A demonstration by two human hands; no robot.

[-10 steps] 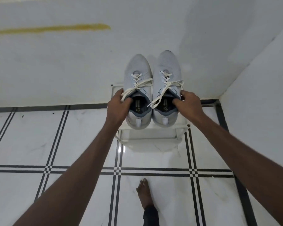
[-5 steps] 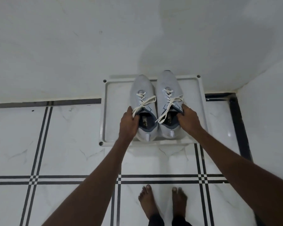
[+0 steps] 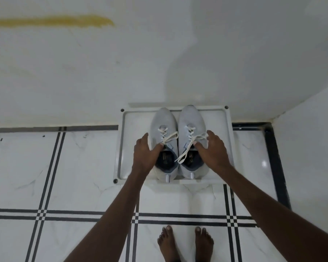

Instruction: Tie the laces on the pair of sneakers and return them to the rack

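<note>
**Sneakers down on the rack, grip loosening**

The sneakers (image 3: 178, 142) now sit side by side mid-rack (image 3: 125, 148), toes toward its back edge. The left hand (image 3: 146, 154) and right hand (image 3: 212, 150), clamped a moment ago, have spread open, barely touching. Laces (image 3: 185, 146) look loose; tying likely remains.
</note>
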